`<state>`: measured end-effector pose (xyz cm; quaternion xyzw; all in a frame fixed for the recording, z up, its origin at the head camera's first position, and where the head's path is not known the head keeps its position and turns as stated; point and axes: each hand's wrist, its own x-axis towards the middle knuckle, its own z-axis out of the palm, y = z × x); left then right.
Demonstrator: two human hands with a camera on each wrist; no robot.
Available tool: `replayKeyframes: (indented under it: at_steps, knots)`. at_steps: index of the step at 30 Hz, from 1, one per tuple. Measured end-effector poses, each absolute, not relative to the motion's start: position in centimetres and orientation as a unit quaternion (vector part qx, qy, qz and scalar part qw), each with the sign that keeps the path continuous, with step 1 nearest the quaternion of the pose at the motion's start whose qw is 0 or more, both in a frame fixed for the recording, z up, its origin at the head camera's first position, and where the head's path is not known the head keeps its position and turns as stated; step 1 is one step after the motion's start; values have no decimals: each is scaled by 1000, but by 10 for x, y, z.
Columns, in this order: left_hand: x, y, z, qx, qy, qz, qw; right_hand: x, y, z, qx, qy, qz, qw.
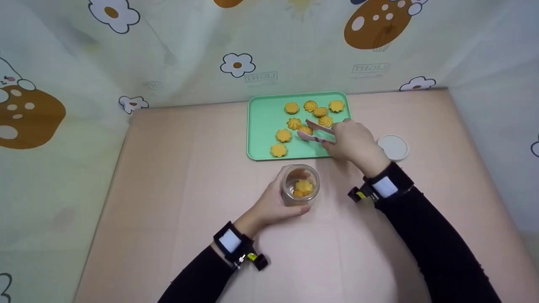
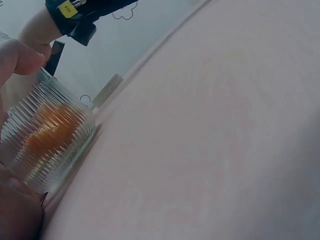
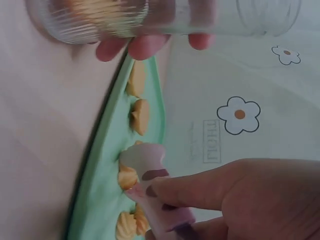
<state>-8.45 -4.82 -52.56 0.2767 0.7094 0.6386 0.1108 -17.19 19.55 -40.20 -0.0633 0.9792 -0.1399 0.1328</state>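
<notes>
My left hand point(image 1: 276, 204) grips a ribbed glass jar point(image 1: 288, 198) without a lid, fingers and thumb around its side. Several yellow cookies point(image 1: 303, 187) lie at the jar's bottom; the left wrist view shows them blurred through the ribbed glass point(image 2: 50, 130). My right hand point(image 1: 353, 141) holds pink tongs point(image 1: 322, 139) with darker patches over the green tray point(image 1: 263, 126). The tongs' two tips are spread around a flower-shaped cookie point(image 1: 306, 130) on the tray; whether they touch it I cannot tell. In the right wrist view, the thumb point(image 3: 190, 190) presses the tongs' side.
Several more cookies point(image 1: 284, 135) are scattered on the tray, mostly toward its middle and right. A round white lid point(image 1: 393, 147) lies right of the tray, near my right forearm. Behind the table point(image 1: 189, 176) hangs a patterned cloth point(image 1: 185, 54).
</notes>
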Motion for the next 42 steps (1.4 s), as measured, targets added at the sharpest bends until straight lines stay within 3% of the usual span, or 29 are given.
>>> replayKeyframes:
  at_steps: [11, 31, 42]
  knots:
    - [-84, -48, -525, 279, 709, 637, 111, -178, 186, -394, -44, 983, -116, 133]
    - [-85, -48, -525, 283, 706, 640, 106, -149, 220, -383, -51, 983, -156, 85]
    - [-85, -48, -524, 286, 711, 634, 102, -88, 248, -319, -152, 954, -256, 36]
